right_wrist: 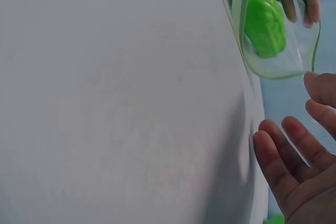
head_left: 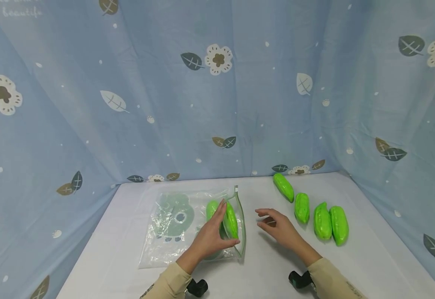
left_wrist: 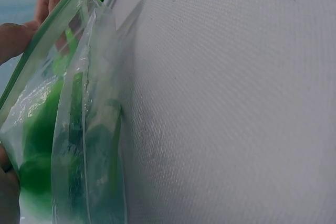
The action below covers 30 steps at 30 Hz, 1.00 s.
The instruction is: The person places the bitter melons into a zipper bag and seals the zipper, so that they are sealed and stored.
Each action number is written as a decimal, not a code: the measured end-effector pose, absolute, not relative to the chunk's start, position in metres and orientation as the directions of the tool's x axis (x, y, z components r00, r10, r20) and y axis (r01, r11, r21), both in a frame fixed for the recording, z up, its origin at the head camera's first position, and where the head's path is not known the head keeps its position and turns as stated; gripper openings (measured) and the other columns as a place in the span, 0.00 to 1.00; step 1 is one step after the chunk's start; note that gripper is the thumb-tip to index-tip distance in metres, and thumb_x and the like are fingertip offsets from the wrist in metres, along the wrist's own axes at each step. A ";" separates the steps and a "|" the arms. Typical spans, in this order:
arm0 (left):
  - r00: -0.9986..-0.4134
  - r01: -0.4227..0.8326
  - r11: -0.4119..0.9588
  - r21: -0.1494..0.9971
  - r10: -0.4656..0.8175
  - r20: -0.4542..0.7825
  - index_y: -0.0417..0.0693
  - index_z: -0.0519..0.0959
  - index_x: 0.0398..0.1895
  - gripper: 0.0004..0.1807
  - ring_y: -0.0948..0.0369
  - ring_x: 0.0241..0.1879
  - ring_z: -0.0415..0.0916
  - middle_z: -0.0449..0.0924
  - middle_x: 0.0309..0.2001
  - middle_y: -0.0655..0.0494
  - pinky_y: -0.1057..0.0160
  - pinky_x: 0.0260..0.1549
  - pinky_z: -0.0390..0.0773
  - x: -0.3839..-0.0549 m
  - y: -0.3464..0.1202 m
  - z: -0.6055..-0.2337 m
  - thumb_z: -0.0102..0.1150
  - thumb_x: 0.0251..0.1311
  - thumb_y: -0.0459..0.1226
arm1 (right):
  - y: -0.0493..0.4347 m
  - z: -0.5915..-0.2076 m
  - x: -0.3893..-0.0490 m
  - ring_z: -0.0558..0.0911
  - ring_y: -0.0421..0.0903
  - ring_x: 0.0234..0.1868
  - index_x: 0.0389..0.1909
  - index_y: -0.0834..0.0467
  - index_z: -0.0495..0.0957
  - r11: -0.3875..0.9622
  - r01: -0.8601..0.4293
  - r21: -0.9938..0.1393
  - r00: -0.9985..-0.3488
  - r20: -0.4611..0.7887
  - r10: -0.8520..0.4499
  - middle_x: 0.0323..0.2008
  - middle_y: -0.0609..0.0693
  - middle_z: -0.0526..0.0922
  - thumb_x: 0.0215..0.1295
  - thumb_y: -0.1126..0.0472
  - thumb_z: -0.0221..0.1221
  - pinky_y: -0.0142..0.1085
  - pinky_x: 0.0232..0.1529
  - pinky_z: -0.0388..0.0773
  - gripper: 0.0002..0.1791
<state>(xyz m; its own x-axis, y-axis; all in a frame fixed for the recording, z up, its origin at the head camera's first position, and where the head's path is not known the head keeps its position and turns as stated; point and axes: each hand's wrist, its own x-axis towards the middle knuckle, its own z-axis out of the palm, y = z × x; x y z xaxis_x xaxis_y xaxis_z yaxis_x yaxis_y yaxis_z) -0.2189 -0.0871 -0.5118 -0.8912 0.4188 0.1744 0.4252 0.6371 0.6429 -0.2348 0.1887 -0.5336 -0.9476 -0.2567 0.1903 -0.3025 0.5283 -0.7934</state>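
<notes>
A clear zip bag (head_left: 152,251) with a green seal lies flat on the table, its mouth facing right and printed with a pale green cartoon figure. Inside, near the mouth, are two glossy bright green, long vegetable-like pieces (head_left: 231,222). My left hand (head_left: 210,234) rests at the mouth end, thumb and fingers spread against the film, which stands raised in the left wrist view. To the right of the mouth hovers my right hand (head_left: 282,230), holding nothing, fingers loosely bent and thumb apart. Farther right lie several similar green pieces, the nearest a short one (head_left: 301,207).
The white table (head_left: 116,245) ends at the back against a blue curtain (head_left: 187,104) with leaves and flowers, which also hangs at both sides. One long green piece (head_left: 283,187) lies near the back edge. Black camera mounts (head_left: 299,280) sit at the wrists.
</notes>
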 end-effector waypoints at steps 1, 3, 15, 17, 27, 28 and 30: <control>-0.891 0.426 0.636 0.643 0.419 0.175 0.48 0.46 0.83 0.64 0.45 0.74 0.59 0.40 0.83 0.54 0.40 0.63 0.71 -0.219 -0.087 -0.512 0.77 0.51 0.55 | 0.191 -0.533 -0.234 0.85 0.47 0.49 0.63 0.51 0.78 0.531 -0.302 -0.792 -0.948 0.191 -0.255 0.54 0.52 0.83 0.68 0.57 0.67 0.41 0.51 0.83 0.23; -0.890 0.427 0.635 0.643 0.420 0.176 0.48 0.46 0.83 0.64 0.45 0.74 0.59 0.40 0.83 0.54 0.40 0.63 0.72 -0.219 -0.087 -0.512 0.77 0.51 0.55 | 0.195 -0.533 -0.234 0.85 0.47 0.49 0.64 0.52 0.78 0.529 -0.308 -0.791 -0.946 0.199 -0.255 0.55 0.53 0.83 0.69 0.56 0.66 0.40 0.51 0.83 0.23; -0.885 0.441 0.641 0.629 0.426 0.187 0.47 0.46 0.83 0.64 0.44 0.74 0.60 0.40 0.83 0.54 0.41 0.63 0.72 -0.217 -0.089 -0.513 0.77 0.51 0.56 | 0.225 -0.523 -0.231 0.84 0.49 0.48 0.64 0.55 0.78 0.537 -0.338 -0.773 -0.940 0.253 -0.228 0.55 0.59 0.82 0.70 0.58 0.65 0.37 0.49 0.83 0.23; -0.886 0.440 0.639 0.631 0.425 0.187 0.47 0.46 0.83 0.64 0.44 0.74 0.60 0.40 0.83 0.55 0.41 0.63 0.72 -0.217 -0.089 -0.513 0.77 0.51 0.55 | 0.228 -0.521 -0.230 0.85 0.49 0.48 0.64 0.55 0.77 0.543 -0.340 -0.768 -0.940 0.258 -0.224 0.55 0.60 0.82 0.70 0.58 0.65 0.37 0.48 0.83 0.23; -0.890 0.429 0.640 0.637 0.422 0.175 0.49 0.45 0.83 0.64 0.44 0.74 0.60 0.39 0.83 0.56 0.40 0.63 0.72 -0.218 -0.088 -0.513 0.76 0.51 0.56 | 0.246 -0.515 -0.230 0.85 0.53 0.48 0.64 0.59 0.77 0.562 -0.334 -0.757 -0.942 0.275 -0.191 0.54 0.62 0.82 0.70 0.61 0.65 0.36 0.45 0.84 0.23; -0.889 0.429 0.640 0.637 0.423 0.174 0.49 0.45 0.83 0.64 0.44 0.74 0.60 0.39 0.83 0.56 0.40 0.63 0.72 -0.217 -0.088 -0.513 0.76 0.51 0.56 | 0.248 -0.515 -0.230 0.85 0.54 0.49 0.64 0.59 0.77 0.568 -0.327 -0.755 -0.945 0.271 -0.185 0.54 0.62 0.82 0.70 0.60 0.65 0.35 0.45 0.84 0.23; -0.889 0.429 0.642 0.636 0.423 0.172 0.49 0.45 0.83 0.64 0.44 0.74 0.60 0.39 0.83 0.56 0.40 0.63 0.72 -0.217 -0.088 -0.513 0.76 0.51 0.56 | 0.252 -0.515 -0.230 0.84 0.54 0.49 0.65 0.57 0.77 0.582 -0.307 -0.753 -0.951 0.258 -0.168 0.55 0.61 0.81 0.71 0.59 0.64 0.35 0.44 0.84 0.23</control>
<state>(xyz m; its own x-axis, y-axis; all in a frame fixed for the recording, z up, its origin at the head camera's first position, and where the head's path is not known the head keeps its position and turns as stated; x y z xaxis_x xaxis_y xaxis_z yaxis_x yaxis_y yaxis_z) -0.2174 -0.0884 -0.5132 -0.8895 0.4234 0.1720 0.4285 0.6420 0.6358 -0.2304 0.2516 -0.5145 -0.9515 -0.1676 0.2581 -0.3068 0.5817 -0.7533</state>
